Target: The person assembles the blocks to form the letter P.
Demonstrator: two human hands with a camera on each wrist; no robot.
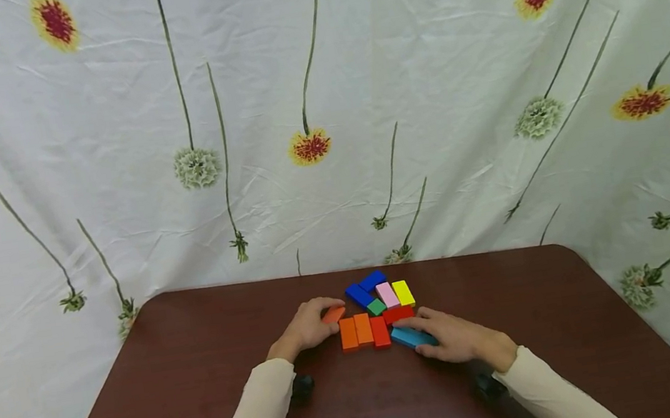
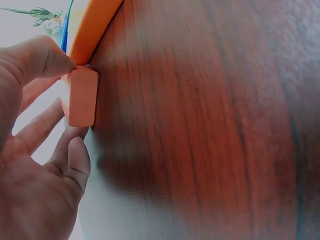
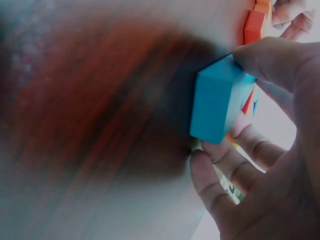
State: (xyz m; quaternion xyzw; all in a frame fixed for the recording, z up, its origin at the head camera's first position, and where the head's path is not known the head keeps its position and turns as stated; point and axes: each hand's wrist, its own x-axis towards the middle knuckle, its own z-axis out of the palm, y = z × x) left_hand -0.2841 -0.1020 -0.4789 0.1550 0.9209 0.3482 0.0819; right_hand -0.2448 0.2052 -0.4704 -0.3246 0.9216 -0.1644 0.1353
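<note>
My left hand [image 1: 308, 324] pinches an orange block [image 1: 334, 314] between thumb and fingers at the left end of a cluster of coloured blocks. Seen from the left wrist, that block [image 2: 83, 97] lies on the table, close to another orange block [image 2: 97, 30]. On the cluster's near right side, my right hand [image 1: 457, 337] grips a light blue block [image 1: 413, 337], thumb on one side and fingers on the other. In the right wrist view the light blue block [image 3: 212, 102] sits low at the tabletop, and its far end is partly hidden by the hand.
Between the hands stand orange blocks [image 1: 349, 335] and a red block [image 1: 380, 333], with another red block [image 1: 398, 314] lying crosswise. Behind are green [image 1: 376, 307], blue [image 1: 359, 296], pink [image 1: 387, 295] and yellow [image 1: 404, 293] blocks. A flowered cloth [image 1: 281, 195] hangs beyond the brown table [image 1: 199, 345].
</note>
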